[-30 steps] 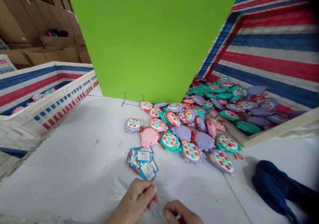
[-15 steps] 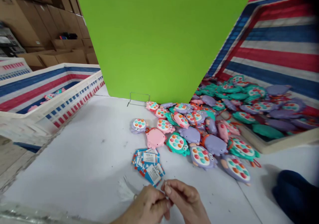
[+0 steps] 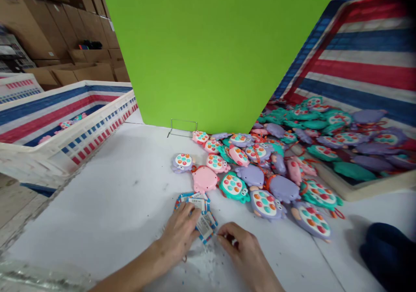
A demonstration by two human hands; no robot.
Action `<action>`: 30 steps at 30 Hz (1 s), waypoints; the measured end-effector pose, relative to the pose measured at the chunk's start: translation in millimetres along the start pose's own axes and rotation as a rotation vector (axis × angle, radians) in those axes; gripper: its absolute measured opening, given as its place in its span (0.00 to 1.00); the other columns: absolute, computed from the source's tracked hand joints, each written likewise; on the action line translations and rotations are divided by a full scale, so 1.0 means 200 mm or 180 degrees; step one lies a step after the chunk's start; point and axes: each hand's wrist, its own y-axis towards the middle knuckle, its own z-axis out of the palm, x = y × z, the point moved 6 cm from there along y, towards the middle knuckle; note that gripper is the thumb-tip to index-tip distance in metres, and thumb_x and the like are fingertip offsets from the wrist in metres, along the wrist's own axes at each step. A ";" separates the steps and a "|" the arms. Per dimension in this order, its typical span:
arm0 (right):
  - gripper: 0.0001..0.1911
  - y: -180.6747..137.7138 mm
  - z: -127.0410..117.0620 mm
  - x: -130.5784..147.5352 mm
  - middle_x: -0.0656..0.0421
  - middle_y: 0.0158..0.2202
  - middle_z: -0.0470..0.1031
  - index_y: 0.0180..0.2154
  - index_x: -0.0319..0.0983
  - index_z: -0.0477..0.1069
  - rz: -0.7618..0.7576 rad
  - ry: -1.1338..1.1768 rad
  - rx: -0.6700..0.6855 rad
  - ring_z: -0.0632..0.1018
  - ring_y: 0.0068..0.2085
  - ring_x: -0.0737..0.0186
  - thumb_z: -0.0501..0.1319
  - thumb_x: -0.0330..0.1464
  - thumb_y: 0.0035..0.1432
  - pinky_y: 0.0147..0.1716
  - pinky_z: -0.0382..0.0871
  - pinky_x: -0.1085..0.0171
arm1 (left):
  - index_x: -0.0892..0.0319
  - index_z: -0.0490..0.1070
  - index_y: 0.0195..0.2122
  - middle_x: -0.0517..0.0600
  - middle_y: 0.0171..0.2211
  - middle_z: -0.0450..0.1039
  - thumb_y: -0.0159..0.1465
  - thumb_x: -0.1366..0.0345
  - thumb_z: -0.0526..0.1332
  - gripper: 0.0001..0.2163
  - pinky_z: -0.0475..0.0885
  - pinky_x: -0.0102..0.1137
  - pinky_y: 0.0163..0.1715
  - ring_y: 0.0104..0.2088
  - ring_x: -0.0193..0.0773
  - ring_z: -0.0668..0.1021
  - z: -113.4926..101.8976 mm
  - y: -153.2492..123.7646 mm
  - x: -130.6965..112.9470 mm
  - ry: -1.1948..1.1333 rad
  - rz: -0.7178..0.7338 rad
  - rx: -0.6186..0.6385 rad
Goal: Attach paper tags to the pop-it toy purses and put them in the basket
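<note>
My left hand (image 3: 180, 231) reaches over a loose pile of blue-edged cards with barcodes (image 3: 203, 227). Its fingers touch the cards and its thumb stands apart from them; no card is lifted. My right hand (image 3: 238, 246) is just right of the pile, thumb and forefinger pinched together. What is between those fingertips is too small to make out. Behind the cards lie turtle-like toys with coloured buttons, among them a pink one (image 3: 205, 179) turned face down, a green one (image 3: 233, 186) and a purple one (image 3: 266, 204).
A large basket lined with striped cloth (image 3: 360, 75) holds more toys at the right. Another white basket (image 3: 97, 127) stands at the left with several toys inside. A green panel (image 3: 214, 53) rises behind the white table (image 3: 107, 205), a wire stand (image 3: 182, 127) at its foot. Cardboard boxes are stacked beyond.
My hands were together, fingertips meeting in front of the cards. Now they are apart: the left has moved up onto the card pile, while the right stays near its place, still pinched.
</note>
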 end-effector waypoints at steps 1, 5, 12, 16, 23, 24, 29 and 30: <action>0.08 0.01 0.03 0.02 0.59 0.27 0.71 0.25 0.39 0.67 -0.0079 -0.0072 -0.0026 0.72 0.26 0.64 0.52 0.28 0.52 0.27 0.64 0.67 | 0.57 0.63 0.46 0.51 0.45 0.64 0.54 0.75 0.57 0.18 0.60 0.36 0.50 0.46 0.42 0.65 0.02 0.00 0.01 -0.0040 0.0018 -0.0044; 0.10 0.07 0.10 0.09 0.55 0.40 0.71 0.24 0.39 0.69 -0.0223 -0.0287 -0.0138 0.75 0.32 0.61 0.52 0.22 0.49 0.32 0.65 0.64 | 0.55 0.59 0.51 0.50 0.47 0.63 0.53 0.78 0.55 0.24 0.60 0.36 0.51 0.48 0.42 0.64 0.05 -0.01 0.03 -0.0285 0.0041 -0.0171; 0.12 0.16 0.13 0.12 0.58 0.29 0.72 0.20 0.40 0.69 -0.0266 0.0012 -0.0265 0.72 0.33 0.59 0.54 0.20 0.45 0.33 0.63 0.64 | 0.57 0.58 0.52 0.51 0.47 0.64 0.52 0.78 0.54 0.25 0.59 0.34 0.51 0.49 0.41 0.65 0.04 -0.02 0.04 -0.0628 -0.0040 -0.0190; 0.09 0.20 0.12 0.08 0.61 0.23 0.69 0.19 0.38 0.69 -0.0141 0.0488 -0.0328 0.72 0.26 0.63 0.55 0.23 0.45 0.28 0.63 0.67 | 0.56 0.59 0.51 0.50 0.47 0.63 0.50 0.78 0.56 0.26 0.60 0.34 0.50 0.49 0.40 0.65 0.05 -0.02 0.05 -0.0769 -0.0177 -0.0217; 0.11 0.21 0.07 -0.06 0.63 0.16 0.66 0.22 0.34 0.70 0.0266 0.1407 -0.0615 0.66 0.20 0.67 0.59 0.36 0.49 0.20 0.60 0.69 | 0.59 0.66 0.44 0.52 0.40 0.69 0.51 0.72 0.60 0.17 0.65 0.33 0.41 0.40 0.41 0.70 -0.05 -0.03 0.05 -0.1501 -0.0653 -0.0646; 0.12 0.21 0.06 -0.07 0.64 0.16 0.65 0.23 0.34 0.71 0.0298 0.1515 -0.0669 0.65 0.19 0.68 0.58 0.37 0.50 0.19 0.60 0.69 | 0.61 0.68 0.40 0.51 0.36 0.71 0.51 0.71 0.60 0.14 0.65 0.32 0.38 0.37 0.40 0.71 -0.06 -0.02 0.03 -0.1666 -0.0683 -0.0650; 0.14 0.18 0.01 -0.04 0.63 0.19 0.65 0.24 0.35 0.70 0.0229 0.1801 -0.0932 0.67 0.22 0.66 0.59 0.41 0.49 0.21 0.62 0.69 | 0.65 0.67 0.22 0.47 0.19 0.68 0.52 0.70 0.52 0.06 0.61 0.25 0.22 0.21 0.32 0.69 0.01 0.05 -0.02 -0.2813 -0.0810 -0.0200; 0.14 0.16 -0.01 -0.03 0.61 0.21 0.67 0.23 0.36 0.69 0.0169 0.1795 -0.1035 0.69 0.24 0.64 0.60 0.41 0.48 0.22 0.63 0.68 | 0.64 0.66 0.21 0.46 0.18 0.67 0.52 0.70 0.51 0.07 0.60 0.25 0.20 0.19 0.31 0.67 0.01 0.05 -0.02 -0.2913 -0.0861 -0.0199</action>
